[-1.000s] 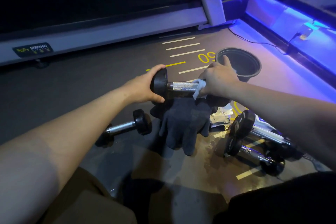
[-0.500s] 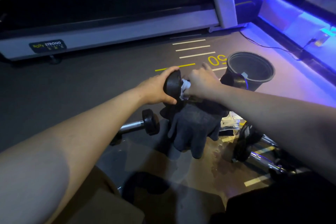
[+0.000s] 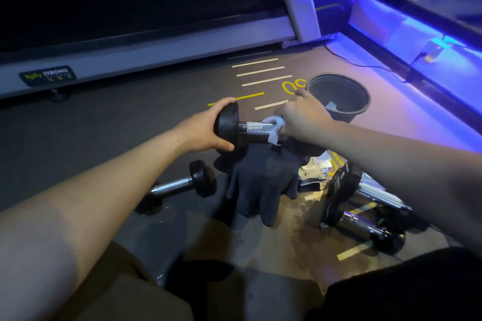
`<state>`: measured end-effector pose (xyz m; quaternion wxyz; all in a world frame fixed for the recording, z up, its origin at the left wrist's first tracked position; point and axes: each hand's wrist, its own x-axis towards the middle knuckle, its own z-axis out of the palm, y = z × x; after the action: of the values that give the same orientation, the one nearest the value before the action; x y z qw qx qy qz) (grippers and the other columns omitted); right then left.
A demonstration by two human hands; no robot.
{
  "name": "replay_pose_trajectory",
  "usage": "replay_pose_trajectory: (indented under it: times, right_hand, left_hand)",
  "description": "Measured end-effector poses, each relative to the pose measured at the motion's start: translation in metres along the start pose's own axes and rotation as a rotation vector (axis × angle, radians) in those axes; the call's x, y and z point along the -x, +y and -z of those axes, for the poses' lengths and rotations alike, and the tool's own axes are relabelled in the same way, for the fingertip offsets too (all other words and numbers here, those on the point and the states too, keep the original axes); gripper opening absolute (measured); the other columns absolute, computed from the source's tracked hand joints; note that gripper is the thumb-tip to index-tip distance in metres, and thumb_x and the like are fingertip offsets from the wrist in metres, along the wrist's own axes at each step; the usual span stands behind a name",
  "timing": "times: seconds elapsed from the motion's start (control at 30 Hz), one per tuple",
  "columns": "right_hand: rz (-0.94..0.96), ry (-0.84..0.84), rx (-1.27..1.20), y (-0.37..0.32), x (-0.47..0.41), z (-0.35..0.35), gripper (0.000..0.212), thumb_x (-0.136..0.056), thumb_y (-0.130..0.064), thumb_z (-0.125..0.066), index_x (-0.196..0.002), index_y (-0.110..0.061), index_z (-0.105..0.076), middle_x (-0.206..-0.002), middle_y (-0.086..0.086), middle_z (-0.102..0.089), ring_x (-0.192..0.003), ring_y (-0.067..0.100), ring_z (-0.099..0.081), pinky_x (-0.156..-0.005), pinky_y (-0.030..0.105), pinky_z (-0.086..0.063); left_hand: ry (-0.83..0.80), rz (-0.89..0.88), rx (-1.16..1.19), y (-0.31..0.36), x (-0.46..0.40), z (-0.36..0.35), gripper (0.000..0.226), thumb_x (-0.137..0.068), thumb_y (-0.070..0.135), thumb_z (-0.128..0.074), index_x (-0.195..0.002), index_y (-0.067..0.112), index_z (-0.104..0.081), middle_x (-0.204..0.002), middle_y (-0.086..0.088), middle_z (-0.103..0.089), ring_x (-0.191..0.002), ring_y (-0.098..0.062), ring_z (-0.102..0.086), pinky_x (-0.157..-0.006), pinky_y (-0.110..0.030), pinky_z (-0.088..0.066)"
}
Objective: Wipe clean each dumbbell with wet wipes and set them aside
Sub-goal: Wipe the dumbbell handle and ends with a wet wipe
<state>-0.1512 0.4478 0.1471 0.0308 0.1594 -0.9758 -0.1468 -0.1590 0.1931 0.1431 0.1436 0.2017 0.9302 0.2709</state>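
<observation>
Now left hand (image 3: pixel 200 129) grips dumbbell (image 3: pixel 242 128); right hand (image 3: pixel 303 117) clutches wipe (image 3: pixel 273 128).

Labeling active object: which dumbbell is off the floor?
The dumbbell gripped between the left hand and right hand, wipe on its handle; the others lie on the floor.

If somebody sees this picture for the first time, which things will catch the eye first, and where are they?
In the centre, the left hand grips one black end of a dumbbell while the right hand presses a white wet wipe on its metal handle. A bright blue light strip glows at the upper right, above a black bucket on the floor.
</observation>
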Motion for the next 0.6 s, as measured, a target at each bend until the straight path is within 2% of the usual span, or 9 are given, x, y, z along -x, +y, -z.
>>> replay_pose_trajectory:
  times: [0.07, 0.13, 0.23, 0.3, 0.43, 0.5, 0.6]
  right_hand:
    - [-0.046, 0.059, -0.094, 0.004, 0.004, -0.002, 0.019, -0.079, -0.034, -0.066, -0.090, -0.020, -0.072, -0.081, 0.008, -0.070, -0.089, 0.031, -0.063, -0.080, 0.034, -0.042]
    - [-0.066, 0.170, -0.169, 0.008, 0.008, -0.003, 0.013, -0.081, -0.023, -0.067, -0.091, -0.016, -0.071, -0.079, 0.012, -0.068, -0.084, 0.036, -0.063, -0.069, 0.035, -0.039]
    - [-0.031, 0.281, -0.152, 0.016, 0.012, -0.006, 0.010, -0.076, -0.023, -0.072, -0.083, -0.018, -0.068, -0.074, 0.007, -0.068, -0.078, 0.033, -0.064, -0.077, 0.035, -0.038]
    - [-0.036, 0.250, -0.146, 0.021, 0.014, -0.009, 0.013, -0.078, -0.029, -0.070, -0.087, -0.020, -0.068, -0.080, 0.002, -0.070, -0.086, 0.029, -0.064, -0.082, 0.034, -0.035]
    - [-0.043, 0.247, -0.205, 0.027, 0.027, -0.008, 0.023, -0.078, -0.029, -0.067, -0.099, -0.020, -0.069, -0.096, 0.001, -0.066, -0.100, 0.028, -0.060, -0.081, 0.037, -0.038]
    - [-0.113, 0.235, -0.292, 0.029, 0.033, -0.008, 0.028, -0.080, -0.031, -0.067, -0.106, -0.021, -0.069, -0.109, 0.002, -0.060, -0.107, 0.028, -0.055, -0.083, 0.039, -0.042]
    - [-0.316, 0.186, -0.636, 0.032, 0.038, -0.012, 0.043, -0.074, -0.033, -0.073, -0.116, -0.025, -0.064, -0.123, 0.006, -0.050, -0.112, 0.027, -0.054, -0.089, 0.038, -0.047]
  left_hand:
    - [-0.001, 0.004, -0.002, -0.001, -0.001, -0.001, 0.110, -0.068, 0.031, -0.089, -0.151, 0.049, -0.018, -0.145, 0.002, -0.050, -0.125, -0.026, -0.053, -0.102, -0.035, -0.043]
    - [-0.003, 0.013, 0.002, -0.002, -0.001, -0.001, 0.111, -0.067, 0.031, -0.090, -0.150, 0.049, -0.019, -0.144, 0.004, -0.052, -0.124, -0.025, -0.054, -0.103, -0.037, -0.043]
    - [-0.007, 0.025, 0.004, -0.002, -0.001, -0.001, 0.112, -0.067, 0.032, -0.090, -0.150, 0.050, -0.018, -0.143, 0.004, -0.052, -0.124, -0.025, -0.055, -0.105, -0.037, -0.043]
    - [-0.008, 0.030, 0.000, -0.001, -0.002, -0.001, 0.111, -0.067, 0.031, -0.090, -0.150, 0.050, -0.018, -0.143, 0.004, -0.053, -0.123, -0.024, -0.055, -0.104, -0.037, -0.043]
    - [-0.004, 0.039, 0.033, 0.001, -0.003, -0.001, 0.108, -0.067, 0.032, -0.090, -0.149, 0.051, -0.021, -0.138, 0.006, -0.054, -0.116, -0.023, -0.059, -0.102, -0.038, -0.046]
    - [0.006, 0.058, 0.081, 0.004, -0.004, -0.001, 0.102, -0.065, 0.043, -0.088, -0.144, 0.055, -0.025, -0.135, 0.005, -0.055, -0.103, -0.025, -0.065, -0.091, -0.043, -0.055]
    - [0.032, 0.101, 0.140, 0.012, -0.003, -0.002, 0.086, -0.071, 0.050, -0.084, -0.140, 0.054, -0.031, -0.127, 0.003, -0.057, -0.085, -0.027, -0.069, -0.070, -0.044, -0.062]
